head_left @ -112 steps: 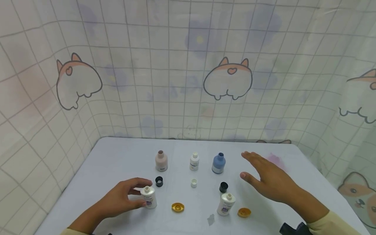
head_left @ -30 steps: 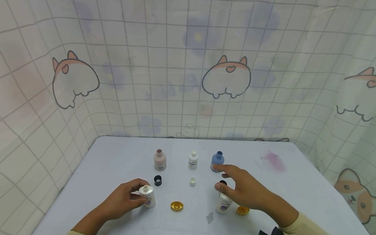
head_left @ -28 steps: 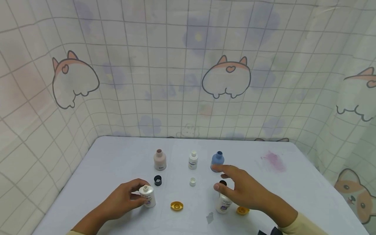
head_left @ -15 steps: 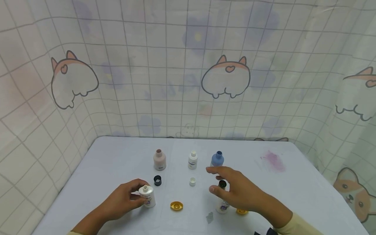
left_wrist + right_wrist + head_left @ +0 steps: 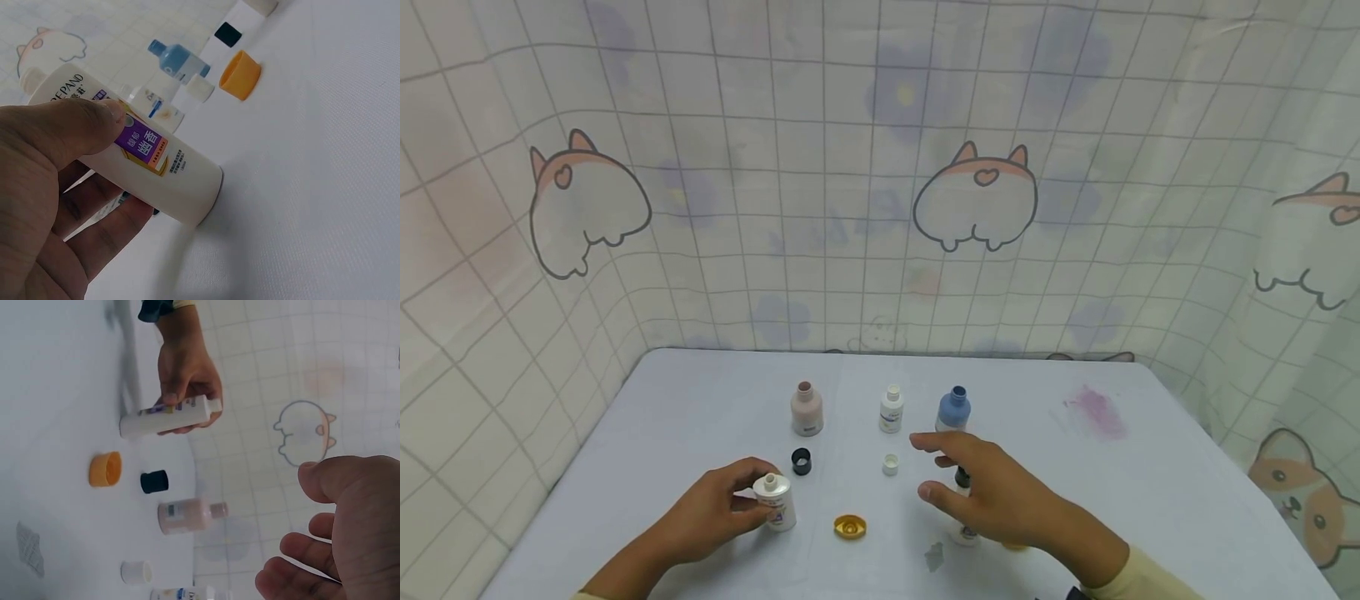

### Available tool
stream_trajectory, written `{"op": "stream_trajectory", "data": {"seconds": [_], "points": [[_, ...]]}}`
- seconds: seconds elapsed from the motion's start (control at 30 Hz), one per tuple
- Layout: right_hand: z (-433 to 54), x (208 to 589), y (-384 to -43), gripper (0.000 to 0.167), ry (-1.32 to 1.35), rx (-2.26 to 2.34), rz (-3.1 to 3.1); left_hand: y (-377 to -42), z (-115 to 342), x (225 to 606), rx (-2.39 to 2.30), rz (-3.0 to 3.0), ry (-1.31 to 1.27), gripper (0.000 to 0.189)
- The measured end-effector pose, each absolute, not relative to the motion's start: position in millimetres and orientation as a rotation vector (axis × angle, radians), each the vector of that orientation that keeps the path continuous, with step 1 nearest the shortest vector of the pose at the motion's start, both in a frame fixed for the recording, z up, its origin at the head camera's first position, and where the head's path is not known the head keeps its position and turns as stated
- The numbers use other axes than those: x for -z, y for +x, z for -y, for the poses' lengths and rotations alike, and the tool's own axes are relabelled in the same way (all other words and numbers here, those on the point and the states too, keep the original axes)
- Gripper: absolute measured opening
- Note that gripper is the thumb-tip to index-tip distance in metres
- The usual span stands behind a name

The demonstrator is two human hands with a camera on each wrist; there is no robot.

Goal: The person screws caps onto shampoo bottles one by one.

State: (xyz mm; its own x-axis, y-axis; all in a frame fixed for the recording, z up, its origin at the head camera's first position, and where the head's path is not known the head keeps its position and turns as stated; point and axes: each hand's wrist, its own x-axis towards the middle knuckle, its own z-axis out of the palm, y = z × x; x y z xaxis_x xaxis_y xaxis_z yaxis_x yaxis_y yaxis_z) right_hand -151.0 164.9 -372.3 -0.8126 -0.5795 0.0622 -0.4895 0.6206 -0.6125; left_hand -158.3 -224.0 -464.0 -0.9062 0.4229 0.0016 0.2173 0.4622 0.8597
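Note:
My left hand (image 5: 718, 512) pinches an uncapped white bottle (image 5: 781, 510) between thumb and fingers. The bottle stands upright at the front left; its purple label (image 5: 142, 142) shows in the left wrist view. My right hand (image 5: 1003, 492) hovers with fingers apart and holds nothing. Behind it in the head view, a matching white bottle (image 5: 964, 533) is mostly hidden. A yellow cap (image 5: 850, 527) lies between the two white bottles, and a second yellow cap (image 5: 1015, 547) peeks out below the right hand. Near that hand's fingertips sits a small white cap (image 5: 890, 465).
Along the back stand an open pink bottle (image 5: 807, 413), a small white bottle (image 5: 891, 412) and a blue bottle (image 5: 953, 408). One black cap (image 5: 801, 462) lies before the pink bottle; another black cap (image 5: 962, 477) is partly covered by the right hand. A patterned curtain (image 5: 850, 167) hangs behind the table.
My right hand has come in from the right side and keeps drifting left, across the front of the blue bottle and over the second white bottle. The left hand stays on its bottle.

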Motion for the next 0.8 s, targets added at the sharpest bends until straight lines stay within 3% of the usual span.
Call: {"op": "stream_trajectory", "data": {"seconds": [0.8], "points": [[-140,383,-146,0.055,-0.900,0.933,-2.610,-160,223,465,-1.405,-2.510,0.537,0.041]]}}
